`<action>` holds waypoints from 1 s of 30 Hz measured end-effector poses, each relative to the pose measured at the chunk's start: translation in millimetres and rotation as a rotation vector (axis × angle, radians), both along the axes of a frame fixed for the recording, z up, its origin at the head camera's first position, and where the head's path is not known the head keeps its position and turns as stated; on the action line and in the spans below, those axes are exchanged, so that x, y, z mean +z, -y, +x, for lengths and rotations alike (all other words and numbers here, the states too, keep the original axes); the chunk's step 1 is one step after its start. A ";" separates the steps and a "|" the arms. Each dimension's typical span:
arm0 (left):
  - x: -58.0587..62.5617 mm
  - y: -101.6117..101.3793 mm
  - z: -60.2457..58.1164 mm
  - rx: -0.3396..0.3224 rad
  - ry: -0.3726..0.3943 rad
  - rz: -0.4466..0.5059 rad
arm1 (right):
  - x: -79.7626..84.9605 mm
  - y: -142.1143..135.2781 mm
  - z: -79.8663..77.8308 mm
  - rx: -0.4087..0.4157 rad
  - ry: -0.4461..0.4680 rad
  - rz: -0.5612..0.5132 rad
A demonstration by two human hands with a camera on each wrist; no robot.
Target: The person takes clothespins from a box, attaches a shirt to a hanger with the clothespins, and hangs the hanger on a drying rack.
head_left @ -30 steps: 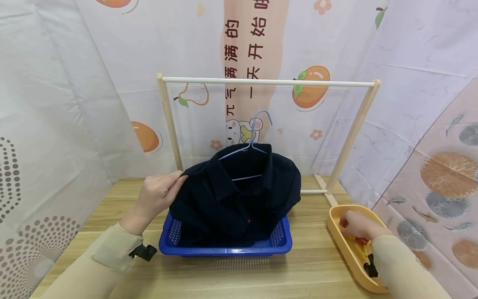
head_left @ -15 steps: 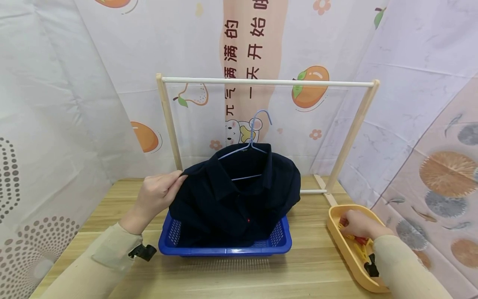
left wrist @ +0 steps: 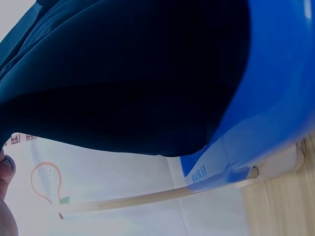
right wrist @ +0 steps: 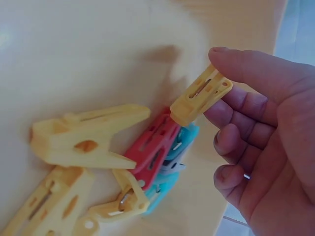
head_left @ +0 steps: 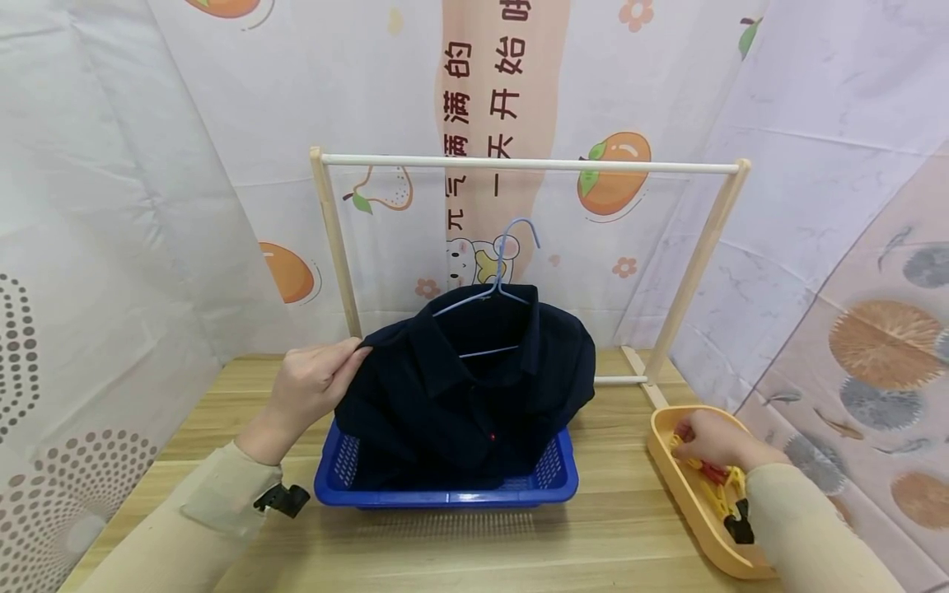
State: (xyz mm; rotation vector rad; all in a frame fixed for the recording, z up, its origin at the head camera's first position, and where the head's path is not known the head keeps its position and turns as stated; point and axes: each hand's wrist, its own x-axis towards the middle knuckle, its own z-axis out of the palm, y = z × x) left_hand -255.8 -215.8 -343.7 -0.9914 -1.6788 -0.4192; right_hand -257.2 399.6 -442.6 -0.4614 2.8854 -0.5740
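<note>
My left hand (head_left: 317, 380) pinches the left shoulder edge of a dark navy shirt (head_left: 460, 412) and draws it outward. The shirt is on a light blue wire hanger (head_left: 501, 263), whose hook stands up above the collar. Its lower part lies in a blue plastic basket (head_left: 445, 499). In the right wrist view, my right hand (right wrist: 270, 128) pinches a yellow clothespin (right wrist: 202, 96) between thumb and fingers. It is over an orange-yellow tray (head_left: 685, 502) at the right, where a red clothespin (right wrist: 152, 147) and several yellow and teal ones lie.
Behind the basket stands a rack with pale wooden posts (head_left: 697, 272) and a white top rail (head_left: 534, 164). A black clip (head_left: 740, 525) lies in the tray near my right sleeve. Printed curtains (head_left: 400, 74) surround the wooden table (head_left: 608, 535) at back and sides.
My right hand has shifted slightly at the tray, and more of the yellow and red clothespins shows below it. The left hand keeps its pinch on the shirt.
</note>
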 end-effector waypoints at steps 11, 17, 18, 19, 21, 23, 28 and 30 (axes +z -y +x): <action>2.1 -0.1 1.5 0.016 -0.011 -0.007 | 15.9 3.9 2.5 -0.035 0.002 -0.011; 2.8 -0.3 1.7 0.007 -0.012 -0.012 | 20.6 2.9 2.0 -0.027 0.010 -0.050; 2.9 -0.2 1.7 0.006 -0.012 -0.012 | 21.7 2.6 1.8 -0.025 0.004 -0.051; 2.9 -0.1 1.6 0.006 -0.013 -0.013 | 23.0 2.6 1.8 -0.027 -0.002 -0.046; 3.0 0.1 1.5 0.004 -0.012 -0.012 | 25.9 2.8 2.0 -0.027 -0.010 -0.038; 3.0 0.2 1.4 0.004 -0.012 -0.011 | 29.2 3.9 2.5 -0.029 -0.017 -0.025; 2.6 0.4 0.9 0.001 -0.013 -0.013 | 35.8 8.3 4.0 -0.032 -0.030 -0.010; 2.6 0.4 0.9 -0.002 -0.012 -0.014 | 37.7 8.8 3.9 -0.029 -0.042 -0.009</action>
